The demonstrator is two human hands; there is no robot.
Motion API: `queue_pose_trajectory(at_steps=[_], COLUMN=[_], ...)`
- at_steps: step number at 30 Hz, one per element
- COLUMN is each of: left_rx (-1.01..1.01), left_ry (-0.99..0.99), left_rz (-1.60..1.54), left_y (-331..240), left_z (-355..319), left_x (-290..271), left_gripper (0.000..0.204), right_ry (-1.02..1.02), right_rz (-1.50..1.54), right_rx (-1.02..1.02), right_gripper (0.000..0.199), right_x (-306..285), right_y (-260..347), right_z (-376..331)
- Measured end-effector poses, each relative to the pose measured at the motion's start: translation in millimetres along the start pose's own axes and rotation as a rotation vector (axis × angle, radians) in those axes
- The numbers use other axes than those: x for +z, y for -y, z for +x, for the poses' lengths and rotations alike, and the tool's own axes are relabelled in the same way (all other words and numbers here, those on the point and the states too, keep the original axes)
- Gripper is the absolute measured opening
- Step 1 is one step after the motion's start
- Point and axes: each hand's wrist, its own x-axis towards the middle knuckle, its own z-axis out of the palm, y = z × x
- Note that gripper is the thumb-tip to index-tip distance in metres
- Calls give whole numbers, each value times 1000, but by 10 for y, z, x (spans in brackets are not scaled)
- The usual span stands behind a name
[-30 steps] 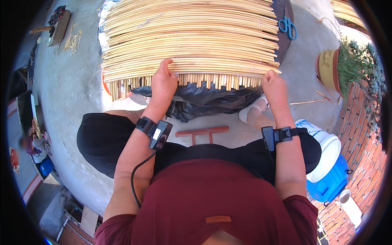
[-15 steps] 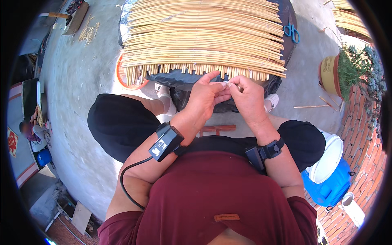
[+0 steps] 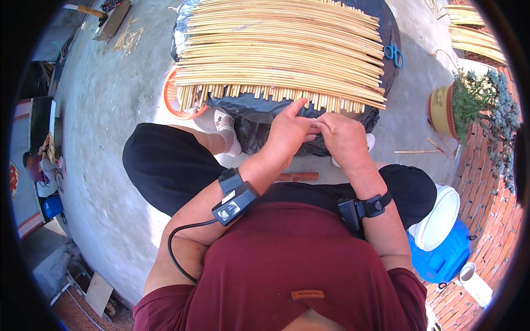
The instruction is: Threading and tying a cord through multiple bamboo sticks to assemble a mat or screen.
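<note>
Both hands meet just in front of the near edge of a mat of straw-coloured sticks (image 3: 276, 52). My left hand (image 3: 292, 127) has one finger pointing up toward the stick ends, with the others curled beside the right hand. My right hand (image 3: 343, 135) is closed in a pinch. A tiny whitish thing (image 3: 315, 121) shows between the two hands' fingertips; it is too small to name. The stick mat lies on a support covered with black plastic sheeting (image 3: 243, 108). Blue-handled scissors (image 3: 394, 53) lie on the plastic at its right side.
An orange basket (image 3: 169, 99) stands at the mat's near left corner. To the right are a potted plant (image 3: 441, 107), a white bucket (image 3: 439, 220), a blue barrel (image 3: 441, 255) and more sticks (image 3: 476, 41). Another person (image 3: 41, 171) is at the far left.
My hands have moved slightly nearer to me, and the right hand has turned so its back hides more of the fingers. The whole view has shifted a little.
</note>
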Motion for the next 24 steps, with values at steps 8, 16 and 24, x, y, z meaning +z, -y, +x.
queue_pose_trajectory(at_steps=[8,16,24], left_rx=[375,26,193], left_ry=[40,197,-150], left_rz=[934,305,530], left_y=[150,155,118], left_z=[43,334,769], left_x=[-176,-301,-633], left_gripper=[50,13,8], right_ry=[98,60,-29], right_rz=[-8,462,486], right_rx=[99,442,561], right_gripper=[12,6,9], right_x=[68,36,135], right_y=[-65,-190,-783], right_z=[-18,61,187])
